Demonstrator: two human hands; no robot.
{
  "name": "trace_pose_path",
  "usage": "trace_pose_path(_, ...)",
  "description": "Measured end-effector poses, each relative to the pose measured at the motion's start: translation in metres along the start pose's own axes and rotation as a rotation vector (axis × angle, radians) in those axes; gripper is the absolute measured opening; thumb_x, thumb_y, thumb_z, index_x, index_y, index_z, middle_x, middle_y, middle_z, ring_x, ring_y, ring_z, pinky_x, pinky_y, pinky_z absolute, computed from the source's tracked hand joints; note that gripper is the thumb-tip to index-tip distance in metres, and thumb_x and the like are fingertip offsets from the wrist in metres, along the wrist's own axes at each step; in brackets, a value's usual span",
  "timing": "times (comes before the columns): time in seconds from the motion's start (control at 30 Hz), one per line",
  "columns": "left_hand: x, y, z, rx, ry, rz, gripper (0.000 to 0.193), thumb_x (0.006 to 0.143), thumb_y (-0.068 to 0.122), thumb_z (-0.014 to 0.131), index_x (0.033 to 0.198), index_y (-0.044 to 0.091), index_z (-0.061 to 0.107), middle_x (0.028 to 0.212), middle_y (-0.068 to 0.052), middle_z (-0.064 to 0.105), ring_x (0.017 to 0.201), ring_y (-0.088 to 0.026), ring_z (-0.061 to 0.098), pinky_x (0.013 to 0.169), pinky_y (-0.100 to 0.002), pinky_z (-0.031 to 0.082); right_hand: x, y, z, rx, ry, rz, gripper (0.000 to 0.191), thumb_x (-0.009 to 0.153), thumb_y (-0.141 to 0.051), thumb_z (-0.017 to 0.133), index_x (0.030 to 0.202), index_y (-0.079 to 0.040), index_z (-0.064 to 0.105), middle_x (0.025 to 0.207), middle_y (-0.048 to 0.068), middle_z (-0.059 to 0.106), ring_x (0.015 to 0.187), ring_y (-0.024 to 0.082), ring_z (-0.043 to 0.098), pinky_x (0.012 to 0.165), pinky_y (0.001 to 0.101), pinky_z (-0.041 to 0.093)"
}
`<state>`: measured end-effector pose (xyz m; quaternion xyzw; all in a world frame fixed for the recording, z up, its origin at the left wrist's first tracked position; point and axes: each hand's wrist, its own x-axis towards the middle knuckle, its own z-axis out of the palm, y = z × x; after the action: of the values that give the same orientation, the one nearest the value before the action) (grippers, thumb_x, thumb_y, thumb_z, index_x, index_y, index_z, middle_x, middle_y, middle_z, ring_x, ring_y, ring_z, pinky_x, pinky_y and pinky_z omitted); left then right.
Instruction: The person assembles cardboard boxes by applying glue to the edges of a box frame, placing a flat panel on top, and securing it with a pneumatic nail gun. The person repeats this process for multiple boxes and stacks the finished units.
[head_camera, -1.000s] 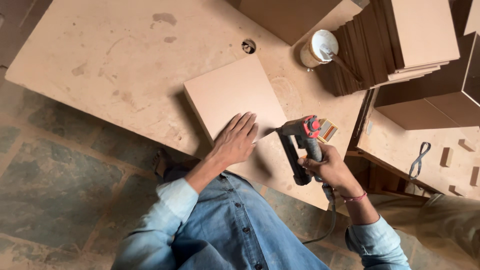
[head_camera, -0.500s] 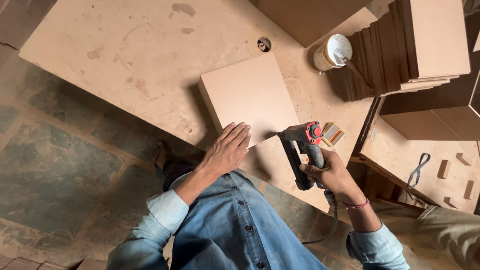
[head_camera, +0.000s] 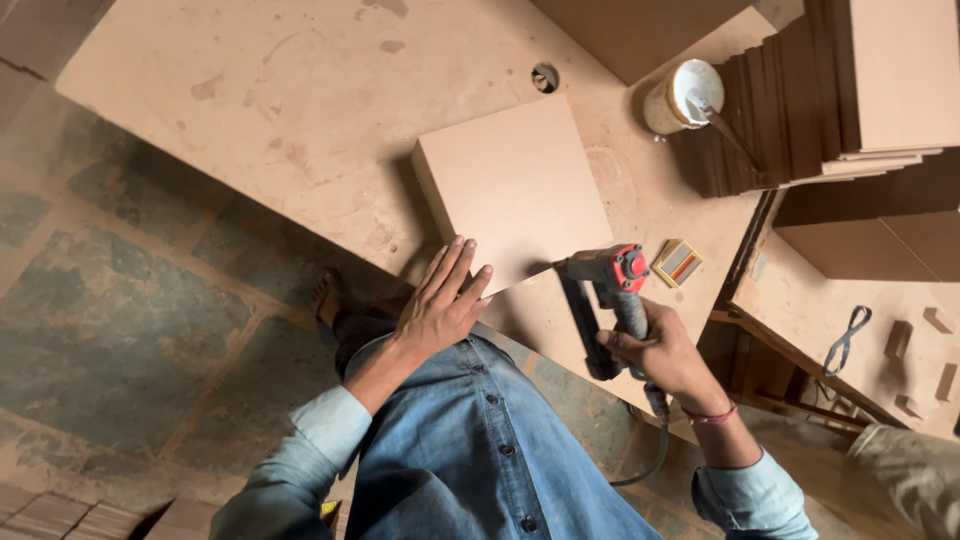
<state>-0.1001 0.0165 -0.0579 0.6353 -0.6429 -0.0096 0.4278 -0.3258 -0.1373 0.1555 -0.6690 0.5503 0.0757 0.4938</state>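
Seen from above, a person in a blue denim shirt stands at the edge of a large, pale brown fibreboard surface (head_camera: 300, 130) that is marked with darker stains. The left hand (head_camera: 440, 300) lies flat with its fingers spread, pressing down on the near corner of a square, box-like panel of the same pale brown board (head_camera: 515, 185), which rests on the surface close to its near edge. The right hand (head_camera: 655, 350) is closed around the grip of a black pneumatic nail gun with a red cap (head_camera: 605, 290); the gun's nose points at the panel's near right edge, just beside the left fingertips (whether it actually touches the board cannot be told). A dark hose (head_camera: 655, 440) runs down from the gun's handle past the wrist. Just to the right of the gun lies a small rectangular box with orange and pale stripes (head_camera: 677, 262). Farther back stands a white round tub with a stick in it (head_camera: 682, 95), next to a tall stack of dark-edged brown boards (head_camera: 800, 100). Below the surface, a grey and brown stone-slab floor (head_camera: 120, 330) shows.
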Motion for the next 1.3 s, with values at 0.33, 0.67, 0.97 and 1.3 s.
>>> trace_pose_path(0.33, -0.010, -0.011, 0.016, 0.035, 0.145, 0.087, 0.027, 0.097, 0.014, 0.070, 0.118, -0.002, 0.074, 0.139, -0.016, 0.066, 0.139, -0.035, 0.054, 0.112, -0.048, 0.052, -0.005, -0.007, 0.037, -0.028, -0.187, -0.115, 0.030, 0.086, -0.012, 0.075, 0.112, -0.002, 0.067, 0.060, -0.001, 0.063, 0.051, 0.007, 0.054, 0.046, 0.0265, 0.042)
trace_pose_path(0.67, -0.005, -0.011, 0.012, 0.080, 0.202, 0.136, 0.024, 0.096, 0.015, 0.073, 0.115, 0.001, 0.076, 0.133, -0.013, 0.070, 0.134, -0.033, 0.060, 0.107, -0.046, 0.055, -0.012, -0.010, 0.049, 0.009, -0.122, -0.103, 0.032, 0.084, -0.010, 0.077, 0.113, -0.004, 0.066, 0.057, -0.001, 0.053, 0.047, 0.007, 0.046, 0.042, 0.0263, 0.036)
trace_pose_path(0.97, -0.006, -0.018, -0.005, 0.032, 0.032, 0.161, 0.045, 0.089, 0.022, 0.064, 0.128, 0.001, 0.071, 0.144, -0.014, 0.063, 0.140, -0.031, 0.052, 0.120, -0.054, 0.034, -0.027, -0.005, 0.051, 0.086, -0.076, -0.009, 0.038, 0.083, -0.010, 0.074, 0.120, -0.010, 0.067, 0.057, 0.001, 0.055, 0.046, 0.008, 0.048, 0.042, 0.0266, 0.036)
trace_pose_path(1.3, 0.157, -0.146, -0.071, -0.039, -0.609, 0.064, 0.101, 0.058, 0.066, 0.081, 0.146, 0.021, 0.058, 0.149, -0.021, 0.046, 0.127, -0.048, 0.051, 0.106, -0.058, 0.045, -0.052, -0.001, 0.080, 0.376, 0.266, 0.092, 0.023, 0.087, -0.013, 0.078, 0.097, 0.002, 0.065, 0.060, 0.004, 0.060, 0.049, 0.010, 0.051, 0.042, 0.0283, 0.037)
